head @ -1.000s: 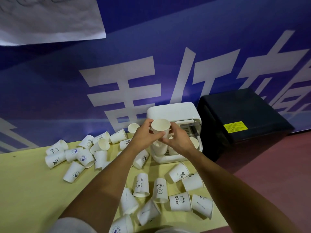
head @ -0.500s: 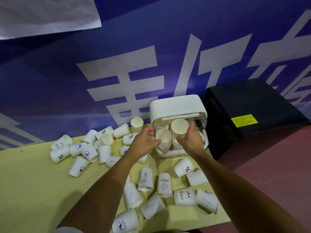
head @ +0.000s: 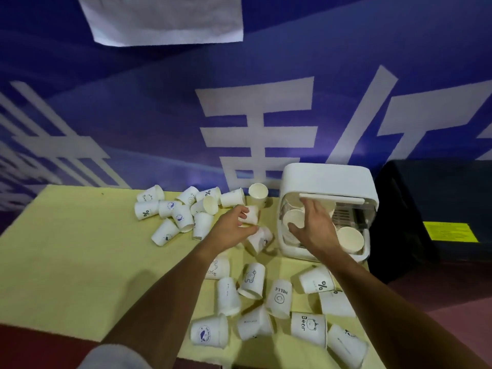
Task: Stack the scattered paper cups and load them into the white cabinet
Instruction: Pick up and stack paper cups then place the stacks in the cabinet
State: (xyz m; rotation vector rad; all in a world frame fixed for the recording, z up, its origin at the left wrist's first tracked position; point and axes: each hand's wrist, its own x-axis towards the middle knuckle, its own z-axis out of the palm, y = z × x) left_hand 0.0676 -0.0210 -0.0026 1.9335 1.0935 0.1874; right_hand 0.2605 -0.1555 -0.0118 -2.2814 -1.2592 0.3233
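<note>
1. The left hand (head: 234, 227), at the centre of the frame, curls its fingers and thumb round one small cup (head: 251, 215) lying on its side.
2. The right hand (head: 316, 227) is spread wide with its fingers nearly straight. It reaches into the open front of the white cabinet (head: 330, 179) at centre right and grips nothing visible.
3. Inside the cabinet, loaded cups (head: 350, 239) show their open mouths on either side of that hand.
4. Loose paper cups (head: 278, 298) lie tipped over on the yellow surface (head: 80, 249). One cluster is left of the cabinet, and another is at the lower right.
5. A black box (head: 431, 193) stands just right of the cabinet.
</note>
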